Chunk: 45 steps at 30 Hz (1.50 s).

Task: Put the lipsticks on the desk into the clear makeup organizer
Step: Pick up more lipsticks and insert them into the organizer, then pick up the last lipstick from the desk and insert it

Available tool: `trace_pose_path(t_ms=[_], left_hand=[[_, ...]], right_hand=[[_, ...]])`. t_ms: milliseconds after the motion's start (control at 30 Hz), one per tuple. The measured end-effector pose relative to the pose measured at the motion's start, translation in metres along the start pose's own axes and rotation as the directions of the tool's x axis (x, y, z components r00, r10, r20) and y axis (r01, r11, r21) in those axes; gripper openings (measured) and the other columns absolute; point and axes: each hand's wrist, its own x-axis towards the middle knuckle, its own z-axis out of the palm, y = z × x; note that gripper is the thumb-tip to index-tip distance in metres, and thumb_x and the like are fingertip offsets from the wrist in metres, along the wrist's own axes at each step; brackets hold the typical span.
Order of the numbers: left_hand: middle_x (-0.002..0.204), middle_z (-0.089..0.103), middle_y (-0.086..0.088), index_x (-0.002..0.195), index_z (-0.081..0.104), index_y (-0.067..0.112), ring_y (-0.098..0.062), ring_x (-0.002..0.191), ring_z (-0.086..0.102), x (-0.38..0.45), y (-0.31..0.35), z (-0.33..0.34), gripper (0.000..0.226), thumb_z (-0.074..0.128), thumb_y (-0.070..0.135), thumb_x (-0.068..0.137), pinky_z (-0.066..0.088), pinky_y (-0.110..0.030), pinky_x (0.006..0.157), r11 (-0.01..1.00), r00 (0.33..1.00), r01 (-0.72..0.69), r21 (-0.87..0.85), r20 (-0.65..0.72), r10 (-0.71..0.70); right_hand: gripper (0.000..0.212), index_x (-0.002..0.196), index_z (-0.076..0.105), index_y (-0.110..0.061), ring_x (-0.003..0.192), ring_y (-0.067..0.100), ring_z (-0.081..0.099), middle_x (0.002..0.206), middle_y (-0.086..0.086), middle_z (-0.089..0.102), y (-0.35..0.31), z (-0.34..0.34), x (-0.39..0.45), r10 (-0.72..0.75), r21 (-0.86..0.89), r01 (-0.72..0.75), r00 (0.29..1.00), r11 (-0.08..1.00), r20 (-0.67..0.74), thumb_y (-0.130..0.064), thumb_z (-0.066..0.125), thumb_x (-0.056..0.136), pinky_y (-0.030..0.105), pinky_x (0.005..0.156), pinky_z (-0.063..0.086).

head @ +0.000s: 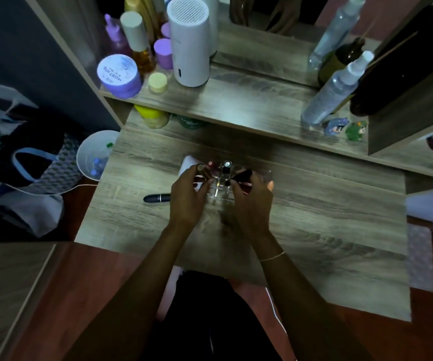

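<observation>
Just one head-worn wide-angle view, looking forward and steeply down at the counter from close above (edges bend, so pretty fisheye), shelf behind.

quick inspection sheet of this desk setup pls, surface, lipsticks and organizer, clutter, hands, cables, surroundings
surface: wood-grain desk, mostly bare.
job's things: clear makeup organizer mid-desk, one black-capped lipstick upright in it; black lipstick lying loose beside the left hand.
clutter: white paper behind the organizer.
grippers: left hand holds a brownish tube; right hand holds a black tube, both over the organizer.
cables: white cable off the desk's left edge.
surroundings: shelf with purple jar, white cylinder, spray bottle; white bin on the floor.
</observation>
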Motion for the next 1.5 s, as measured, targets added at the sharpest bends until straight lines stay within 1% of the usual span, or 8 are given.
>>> trace_pose_path(t_ms=[300, 400, 700, 867, 1000, 1200, 1333, 1500], left_hand=[[0.092, 0.069, 0.0, 0.096, 0.063, 0.013, -0.009, 0.082, 0.065, 0.006, -0.006, 0.006, 0.012, 0.068, 0.013, 0.085, 0.048, -0.01, 0.072, 1.0, 1.0, -0.007, 0.023, 0.005, 0.007], [0.091, 0.069, -0.003, 0.097, 0.065, 0.009, -0.011, 0.083, 0.063, 0.004, -0.011, 0.008, 0.011, 0.065, 0.015, 0.087, 0.039, -0.001, 0.069, 0.998, 1.0, 0.012, 0.057, 0.027, -0.014], [0.1, 0.07, -0.006, 0.104, 0.063, 0.01, -0.007, 0.087, 0.062, 0.007, -0.01, 0.01, 0.021, 0.069, 0.011, 0.083, 0.041, 0.002, 0.073, 1.0, 1.0, 0.026, 0.008, 0.007, -0.026], [0.114, 0.064, -0.003, 0.116, 0.057, 0.011, 0.019, 0.091, 0.052, 0.009, -0.01, 0.006, 0.043, 0.076, 0.011, 0.077, 0.038, 0.006, 0.074, 0.999, 0.998, 0.04, 0.02, -0.04, -0.039], [0.118, 0.061, -0.008, 0.122, 0.053, 0.011, 0.026, 0.091, 0.048, 0.0, -0.016, -0.001, 0.05, 0.075, 0.009, 0.077, 0.037, 0.007, 0.072, 0.998, 0.996, 0.062, 0.03, -0.07, -0.06], [0.11, 0.057, 0.007, 0.116, 0.056, 0.02, 0.01, 0.085, 0.057, -0.022, -0.023, -0.018, 0.034, 0.066, 0.016, 0.084, 0.047, -0.005, 0.069, 0.996, 0.993, 0.083, 0.017, -0.083, -0.081], [0.095, 0.06, 0.011, 0.097, 0.062, 0.027, -0.01, 0.079, 0.062, -0.038, -0.031, -0.029, 0.012, 0.062, 0.018, 0.089, 0.053, -0.025, 0.065, 0.996, 0.995, 0.044, 0.074, -0.096, -0.037], [0.091, 0.064, 0.0, 0.091, 0.065, 0.017, -0.022, 0.082, 0.061, -0.06, -0.049, -0.051, 0.005, 0.06, 0.017, 0.091, 0.054, -0.042, 0.068, 0.976, 0.989, 0.109, 0.189, -0.117, -0.087]], right_hand=[[0.018, 0.103, 0.069, -0.011, 0.097, 0.022, 0.063, 0.103, 0.008, 0.067, -0.001, 0.009, 0.002, 0.007, 0.022, -0.008, 1.0, 1.0, 0.008, -0.011, 0.07, 0.085, 0.041, 0.097, 0.048], [0.021, 0.107, 0.068, -0.01, 0.097, 0.02, 0.064, 0.108, 0.01, 0.065, -0.002, 0.012, 0.003, 0.02, 0.013, -0.02, 1.0, 1.0, 0.02, -0.011, 0.069, 0.087, 0.038, 0.091, 0.055], [0.029, 0.113, 0.065, -0.014, 0.108, 0.027, 0.061, 0.111, 0.008, 0.065, 0.0, 0.015, 0.004, 0.02, 0.021, -0.019, 1.0, 1.0, -0.02, -0.014, 0.07, 0.085, 0.055, 0.104, 0.042], [0.044, 0.126, 0.057, -0.022, 0.111, 0.024, 0.06, 0.123, 0.007, 0.061, 0.0, 0.012, 0.005, 0.05, 0.026, -0.05, 0.999, 0.998, -0.004, -0.015, 0.069, 0.084, 0.044, 0.1, 0.049], [0.063, 0.14, 0.041, -0.02, 0.1, 0.019, 0.064, 0.128, 0.008, 0.057, 0.002, 0.008, -0.007, 0.053, 0.087, -0.052, 0.999, 0.995, -0.012, -0.003, 0.067, 0.085, 0.007, 0.074, 0.051], [0.047, 0.13, 0.045, -0.017, 0.067, -0.012, 0.061, 0.08, -0.014, 0.058, 0.011, 0.011, -0.044, 0.117, 0.212, -0.123, 0.992, 0.97, 0.042, -0.002, 0.062, 0.089, 0.007, 0.057, 0.049], [0.018, 0.103, 0.061, -0.016, 0.078, 0.015, 0.067, 0.09, 0.0, 0.069, 0.021, 0.012, -0.056, 0.046, 0.067, -0.052, 0.994, 0.996, 0.095, -0.013, 0.065, 0.086, 0.039, 0.07, 0.056], [0.013, 0.099, 0.067, -0.013, 0.091, 0.027, 0.062, 0.099, 0.008, 0.067, 0.037, 0.014, -0.066, -0.176, -0.077, 0.214, 0.924, 0.974, 0.34, -0.017, 0.064, 0.087, 0.044, 0.079, 0.052]])
